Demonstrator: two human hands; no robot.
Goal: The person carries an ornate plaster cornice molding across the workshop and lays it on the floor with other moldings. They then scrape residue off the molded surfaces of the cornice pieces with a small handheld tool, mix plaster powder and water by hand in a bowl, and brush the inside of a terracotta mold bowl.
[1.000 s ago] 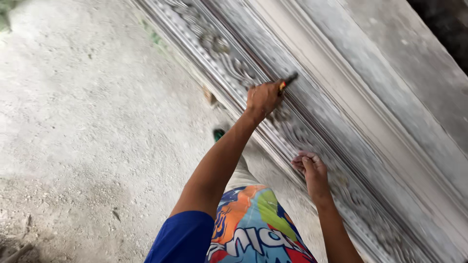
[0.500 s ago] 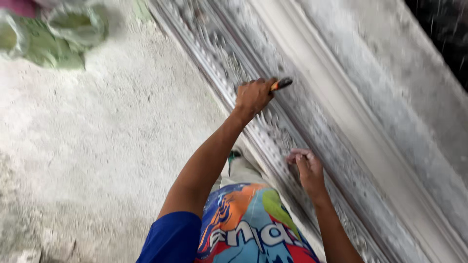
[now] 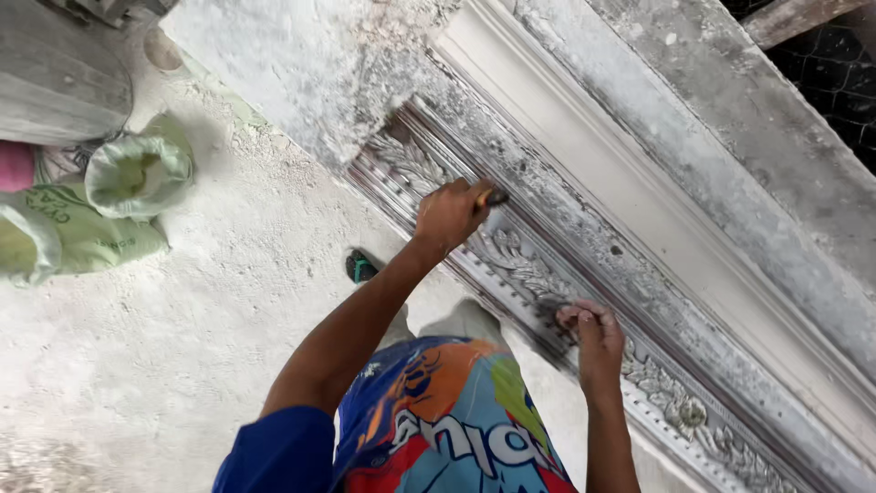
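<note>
My left hand (image 3: 450,215) is closed around a small tool with an orange and black handle (image 3: 494,196), its tip against the long grey carved moulding (image 3: 520,256) near the moulding's upper end. My right hand (image 3: 593,336) lies lower down on the same carved strip, fingers curled and pressing on the leaf pattern; whether it holds anything I cannot tell. A smooth white plaster cornice (image 3: 639,205) runs alongside the carved strip.
Rolled-open green and white sacks (image 3: 137,172) lie at the left on the dusty white floor (image 3: 182,347). My foot in a green sandal (image 3: 360,267) stands beside the moulding. A rough plaster slab (image 3: 301,64) covers the moulding's top end. Wire mesh (image 3: 821,64) is at the upper right.
The view has swung so the sacks and the moulding's end now show. My left hand still holds the tool against the carving; my right hand stays on the strip.
</note>
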